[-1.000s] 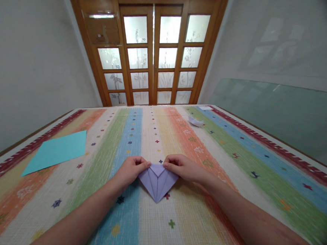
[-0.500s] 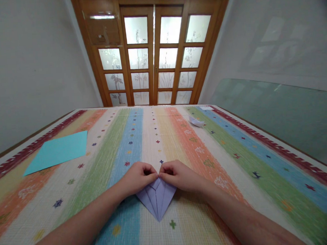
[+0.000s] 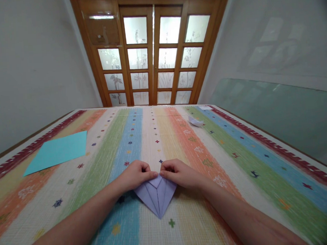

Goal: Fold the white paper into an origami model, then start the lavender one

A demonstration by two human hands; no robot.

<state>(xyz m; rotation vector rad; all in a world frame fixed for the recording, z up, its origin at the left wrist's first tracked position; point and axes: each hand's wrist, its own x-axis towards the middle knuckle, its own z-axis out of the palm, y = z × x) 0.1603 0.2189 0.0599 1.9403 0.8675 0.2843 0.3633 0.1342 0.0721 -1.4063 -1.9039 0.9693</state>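
Note:
A folded sheet of lavender origami paper (image 3: 158, 196) lies on the striped tablecloth, its sharp point toward me and crease lines running down its middle. My left hand (image 3: 139, 174) pinches its upper left edge between thumb and curled fingers. On the upper right edge, my right hand (image 3: 178, 174) does the same. Both thumbs sit close together near the paper's far corner, with a small gap between them. The outer side corners are partly covered by the hands.
To the left lies a flat turquoise sheet of paper (image 3: 59, 150). A small folded pale paper piece (image 3: 195, 121) rests farther off at the right, and a white slip (image 3: 205, 107) lies near the far right edge. Wooden glass-paned doors (image 3: 153, 56) stand beyond the table.
My thumbs have drawn slightly apart along the paper's upper edges, showing more of its far corner. The paper's near point has shifted slightly away from me and to the right.

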